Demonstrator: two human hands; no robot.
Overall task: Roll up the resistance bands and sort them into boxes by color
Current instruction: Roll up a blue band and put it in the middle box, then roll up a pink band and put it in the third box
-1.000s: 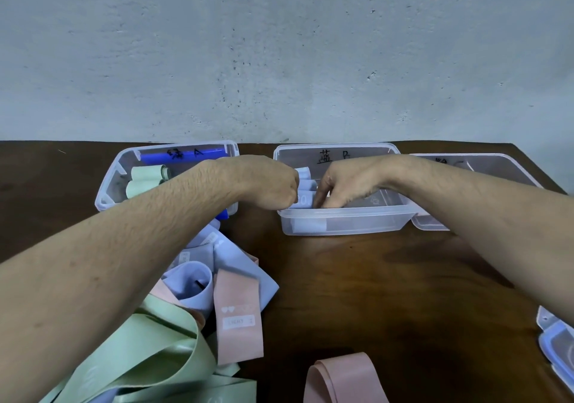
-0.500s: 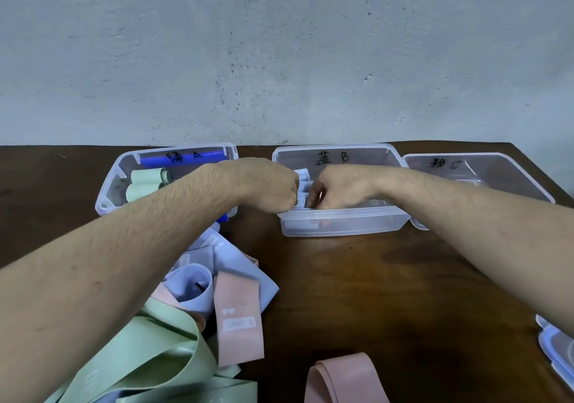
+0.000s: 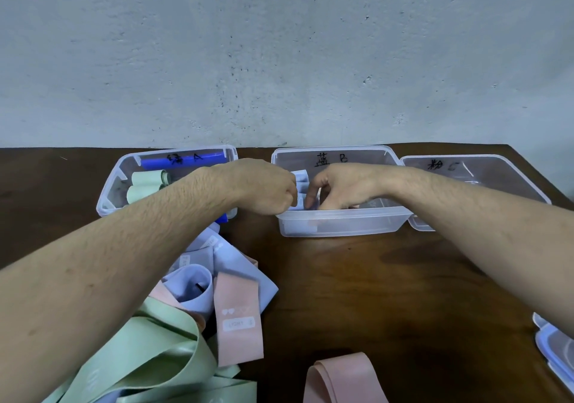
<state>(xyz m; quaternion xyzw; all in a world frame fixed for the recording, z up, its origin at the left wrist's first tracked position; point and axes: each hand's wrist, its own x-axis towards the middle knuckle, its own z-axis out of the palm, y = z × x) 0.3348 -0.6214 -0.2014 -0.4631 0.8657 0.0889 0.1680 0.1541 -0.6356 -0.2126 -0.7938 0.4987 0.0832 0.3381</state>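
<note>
1. Left hand [image 3: 264, 188]: fingers curled, pinching a rolled light-blue band [image 3: 300, 175] at the middle box [image 3: 341, 224]; right hand [image 3: 338, 186]: fingers curled onto the same rolls.
2. Loose bands [image 3: 174, 334] lie on the counter [image 3: 388, 294].

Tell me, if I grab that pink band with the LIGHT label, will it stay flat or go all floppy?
Probably floppy: the pink band lies draped over the other loose bands, bending with the pile. It looks thin, so likely light. Its smooth sheen hints it could slip through your fingers.
</note>
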